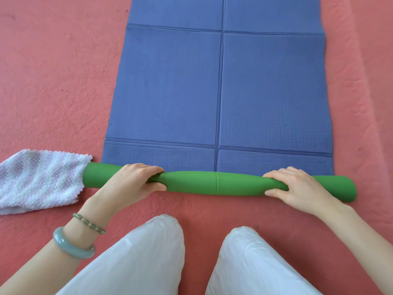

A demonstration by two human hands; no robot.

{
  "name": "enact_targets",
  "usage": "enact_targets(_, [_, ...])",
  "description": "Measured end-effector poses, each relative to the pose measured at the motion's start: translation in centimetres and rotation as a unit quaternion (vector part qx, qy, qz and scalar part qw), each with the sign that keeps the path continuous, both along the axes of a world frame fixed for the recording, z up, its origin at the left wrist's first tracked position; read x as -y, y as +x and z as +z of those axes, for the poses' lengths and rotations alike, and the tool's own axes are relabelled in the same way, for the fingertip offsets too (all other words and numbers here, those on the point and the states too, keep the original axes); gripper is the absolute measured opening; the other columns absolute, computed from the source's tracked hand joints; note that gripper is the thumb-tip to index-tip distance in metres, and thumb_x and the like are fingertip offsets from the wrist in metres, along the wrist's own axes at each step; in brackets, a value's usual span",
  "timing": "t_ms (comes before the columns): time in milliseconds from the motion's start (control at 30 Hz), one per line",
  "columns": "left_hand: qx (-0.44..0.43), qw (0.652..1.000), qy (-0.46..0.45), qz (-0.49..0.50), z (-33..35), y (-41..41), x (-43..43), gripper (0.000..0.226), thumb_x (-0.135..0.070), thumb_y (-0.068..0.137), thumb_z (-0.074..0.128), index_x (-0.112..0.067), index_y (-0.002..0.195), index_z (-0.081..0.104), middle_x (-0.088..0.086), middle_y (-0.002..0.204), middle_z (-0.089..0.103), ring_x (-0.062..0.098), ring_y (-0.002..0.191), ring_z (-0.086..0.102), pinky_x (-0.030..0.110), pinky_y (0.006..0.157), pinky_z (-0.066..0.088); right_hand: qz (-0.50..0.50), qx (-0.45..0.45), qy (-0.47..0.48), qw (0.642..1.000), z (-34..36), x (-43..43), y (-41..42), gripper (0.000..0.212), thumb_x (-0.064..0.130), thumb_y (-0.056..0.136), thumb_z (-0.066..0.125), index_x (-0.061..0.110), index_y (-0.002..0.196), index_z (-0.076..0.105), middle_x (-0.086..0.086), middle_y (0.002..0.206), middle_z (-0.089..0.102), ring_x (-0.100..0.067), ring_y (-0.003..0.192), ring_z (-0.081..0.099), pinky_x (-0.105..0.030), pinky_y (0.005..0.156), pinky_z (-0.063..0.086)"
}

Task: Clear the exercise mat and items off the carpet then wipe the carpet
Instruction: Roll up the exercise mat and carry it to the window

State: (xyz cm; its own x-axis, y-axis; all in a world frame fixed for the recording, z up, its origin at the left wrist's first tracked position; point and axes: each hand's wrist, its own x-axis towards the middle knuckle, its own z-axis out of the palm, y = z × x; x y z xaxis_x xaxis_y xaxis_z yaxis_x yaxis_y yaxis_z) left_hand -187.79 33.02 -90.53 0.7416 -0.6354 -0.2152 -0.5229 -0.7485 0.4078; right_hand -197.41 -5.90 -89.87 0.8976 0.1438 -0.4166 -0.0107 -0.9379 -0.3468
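The exercise mat (221, 86) lies flat on the red carpet (55, 77), blue side up, stretching away from me. Its near end is rolled into a tight green roll (214, 183) lying across the view. My left hand (131, 179) grips the roll left of its middle, fingers over the top and thumb underneath. My right hand (295, 186) grips it near the right end the same way. A white towel (38, 179) lies crumpled on the carpet at the left, touching the roll's left end.
My knees in white trousers (148, 256) rest on the carpet just behind the roll. Bare carpet runs along both sides of the mat. My left wrist wears a green bangle and a bead bracelet.
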Motion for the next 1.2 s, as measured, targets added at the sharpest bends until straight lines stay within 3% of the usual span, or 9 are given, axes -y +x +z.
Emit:
enact_targets(167, [-0.046, 0.997, -0.059, 0.018, -1.1, 0.1, -0.2, 0.042, -0.059, 0.078, 0.050, -0.025, 0.103, 0.050, -0.013, 0.092, 0.054, 0.015, 0.083, 0.054, 0.028, 0.071, 0.038, -0.037, -0.108, 0.012, 0.993, -0.1, 0.1, 1.3, 0.035, 0.049, 0.084, 0.060, 0.043, 0.117, 0.050, 0.019, 0.095, 0.054, -0.009, 0.096, 0.045, -0.033, 0.085, 0.038])
enact_targets(267, [0.035, 0.996, -0.077, 0.022, -2.1, 0.1, 0.0, 0.035, -0.051, 0.082, 0.051, -0.021, 0.099, 0.057, -0.004, 0.100, 0.057, 0.018, 0.090, 0.050, 0.031, 0.080, 0.035, -0.044, -0.108, 0.004, 0.993, -0.3, 0.3, 1.7, 0.033, 0.051, 0.084, 0.059, 0.047, 0.112, 0.043, 0.006, 0.106, 0.060, -0.017, 0.101, 0.052, -0.035, 0.083, 0.038])
enact_targets(367, [0.131, 0.987, -0.081, 0.055, -2.4, -0.3, 0.5, 0.037, -0.050, 0.082, 0.053, -0.018, 0.093, 0.066, -0.001, 0.094, 0.062, 0.020, 0.086, 0.048, 0.028, 0.079, 0.028, -0.044, -0.016, 0.019, 0.999, -0.8, 0.0, 1.0, 0.039, 0.041, 0.083, 0.066, 0.037, 0.119, 0.051, 0.008, 0.114, 0.052, -0.017, 0.108, 0.047, -0.035, 0.089, 0.035])
enact_targets(500, [0.195, 0.971, -0.106, 0.086, -2.2, -2.4, 1.0, 0.028, -0.035, 0.087, 0.058, -0.008, 0.092, 0.067, 0.004, 0.093, 0.069, 0.022, 0.086, 0.057, 0.032, 0.079, 0.041, -0.045, 0.163, 0.023, 0.985, -2.2, -0.8, -1.7, 0.039, 0.041, 0.082, 0.052, 0.027, 0.118, 0.056, -0.004, 0.104, 0.052, -0.020, 0.092, 0.045, -0.038, 0.086, 0.036])
enact_targets(600, [0.237, 0.966, -0.095, 0.044, -2.8, -3.9, 0.7, 0.028, -0.030, 0.090, 0.061, -0.004, 0.093, 0.070, 0.009, 0.107, 0.070, 0.026, 0.100, 0.066, 0.036, 0.089, 0.047, -0.056, 0.234, -0.035, 0.970, -2.9, -2.1, -3.5, 0.041, 0.033, 0.087, 0.046, 0.016, 0.122, 0.059, -0.015, 0.107, 0.055, -0.028, 0.096, 0.047, -0.043, 0.091, 0.033])
enact_targets(800, [0.217, 0.976, -0.023, -0.024, -4.1, -4.4, -0.2, 0.060, -0.048, 0.086, 0.061, -0.003, 0.122, 0.049, 0.017, 0.136, 0.051, 0.027, 0.128, 0.048, 0.044, 0.106, 0.037, -0.013, 0.183, -0.097, 0.978, -3.0, -1.9, -4.2, 0.059, 0.050, 0.098, 0.017, 0.014, 0.139, 0.036, -0.015, 0.134, 0.044, -0.031, 0.121, 0.042, -0.048, 0.105, 0.023])
enact_targets(933, [0.199, 0.980, -0.008, -0.021, -4.1, -3.0, 0.4, 0.056, -0.047, 0.088, 0.056, -0.002, 0.121, 0.049, 0.017, 0.136, 0.052, 0.028, 0.126, 0.050, 0.044, 0.106, 0.036, 0.014, 0.146, -0.127, 0.981, -2.9, -1.3, -2.7, 0.088, 0.072, 0.075, 0.037, 0.015, 0.141, 0.033, -0.015, 0.135, 0.038, -0.032, 0.120, 0.037, -0.047, 0.103, 0.021])
enact_targets(1100, [0.145, 0.988, -0.029, -0.044, -3.2, -0.1, 0.4, 0.060, -0.054, 0.084, 0.052, -0.003, 0.115, 0.061, 0.013, 0.125, 0.061, 0.027, 0.114, 0.059, 0.037, 0.101, 0.038, -0.017, 0.171, -0.087, 0.981, -2.8, -0.8, -0.5, 0.092, 0.053, 0.056, 0.082, 0.019, 0.134, 0.047, -0.012, 0.110, 0.045, -0.028, 0.097, 0.043, -0.046, 0.090, 0.034])
enact_targets(1200, [0.079, 0.996, -0.032, -0.035, -2.4, 1.7, 0.7, 0.074, -0.069, 0.080, 0.044, -0.005, 0.110, 0.066, 0.010, 0.115, 0.067, 0.026, 0.103, 0.065, 0.030, 0.094, 0.038, -0.013, 0.167, -0.046, 0.985, -2.3, -0.3, 0.4, 0.080, 0.055, 0.062, 0.071, 0.026, 0.132, 0.044, -0.006, 0.103, 0.049, -0.024, 0.091, 0.046, -0.039, 0.089, 0.033])
